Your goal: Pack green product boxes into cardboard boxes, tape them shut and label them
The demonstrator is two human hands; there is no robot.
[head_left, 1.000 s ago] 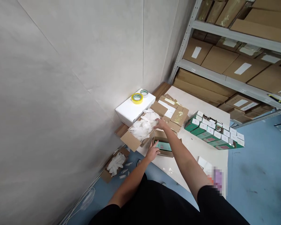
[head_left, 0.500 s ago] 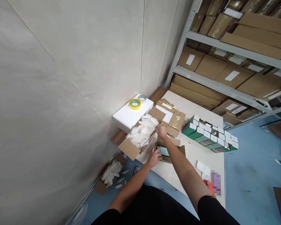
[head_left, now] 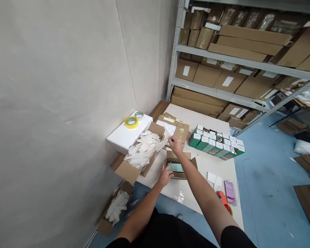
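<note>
A small open cardboard box [head_left: 179, 175] stands on the table, with a green box [head_left: 176, 167] lying inside it. My left hand [head_left: 165, 175] grips the cardboard box at its left edge, a finger reaching over onto the green box. My right hand [head_left: 176, 144] is closed on a white packing strip [head_left: 163, 142], soft and thin, held up above the table. Left of it is a larger open carton [head_left: 129, 171] filled with white packing strips [head_left: 144, 148]. Whether the strips are foam or paper I cannot tell.
Yellow tape [head_left: 131, 122] lies on a white box [head_left: 121, 137] by the wall. Several green boxes [head_left: 213, 144] stand in rows at the right. Flattened cardboard [head_left: 183, 132] lies behind. An orange tape dispenser [head_left: 222, 198] and a phone [head_left: 229, 191] are near the right edge. Shelves [head_left: 222, 58] hold cartons.
My right hand has lifted a white packing strip out of the larger carton. My left hand stays at the small box. The view has turned to the right.
</note>
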